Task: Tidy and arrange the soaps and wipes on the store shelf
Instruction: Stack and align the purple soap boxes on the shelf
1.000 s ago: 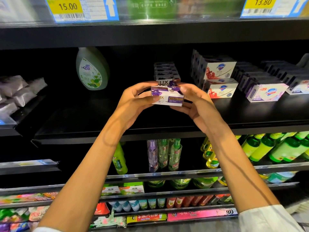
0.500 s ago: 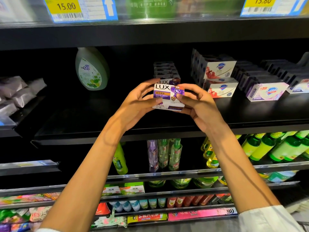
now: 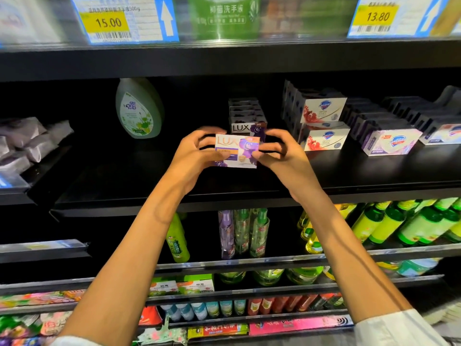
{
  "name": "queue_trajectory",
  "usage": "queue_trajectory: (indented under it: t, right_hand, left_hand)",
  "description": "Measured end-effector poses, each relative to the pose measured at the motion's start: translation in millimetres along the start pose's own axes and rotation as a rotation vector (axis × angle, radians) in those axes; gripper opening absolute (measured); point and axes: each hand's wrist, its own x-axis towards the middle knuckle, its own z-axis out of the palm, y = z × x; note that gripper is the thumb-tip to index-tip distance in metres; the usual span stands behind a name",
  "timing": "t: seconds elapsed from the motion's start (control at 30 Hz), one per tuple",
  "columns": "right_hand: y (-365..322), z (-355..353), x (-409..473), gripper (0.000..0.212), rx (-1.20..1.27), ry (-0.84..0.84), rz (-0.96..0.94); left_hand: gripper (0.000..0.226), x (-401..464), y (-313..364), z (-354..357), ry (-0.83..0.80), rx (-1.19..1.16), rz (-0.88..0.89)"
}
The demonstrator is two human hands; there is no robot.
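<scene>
Lux soap box [image 3: 237,151] turned face-forward since a second ago | pinched between left hand [image 3: 197,156] and right hand [image 3: 282,156] | held above shelf [image 3: 124,181], before Lux row [image 3: 245,116] | ready to set down.

Black store shelving [image 3: 374,176] fills the view in dim light — yellow price tags [image 3: 109,22] line the upper edge, green bottles [image 3: 389,226] crowd the lower tier.

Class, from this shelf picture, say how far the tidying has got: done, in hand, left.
Done: a Lux row stands lined up. In hand: both hands, left hand and right hand, hold a Lux box before that row. Left: placing it, and perhaps straightening the grey packs, which lie loosely piled.
</scene>
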Motion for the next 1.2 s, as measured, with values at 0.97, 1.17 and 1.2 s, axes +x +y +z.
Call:
queue_trajectory:
  t: [0.97, 1.17, 1.2]
  right_hand:
    - [-10.2, 9.3, -18.0, 0.087, -0.875, -0.513, -0.141]
    - [-8.1, 8.9, -17.8, 0.085, -0.879, -0.531, -0.153]
    - [-8.5, 8.3, -18.2, 0.083, -0.872, -0.533, -0.152]
  left_hand:
    - [0.051, 50.5, -14.3, -110.2, 0.407, 0.631, 0.079]
    - [0.061, 47.8, -16.3, -108.6, 0.389, 0.657, 0.055]
    - [0.065, 44.6, -15.0, -108.2, 0.410, 0.734, 0.086]
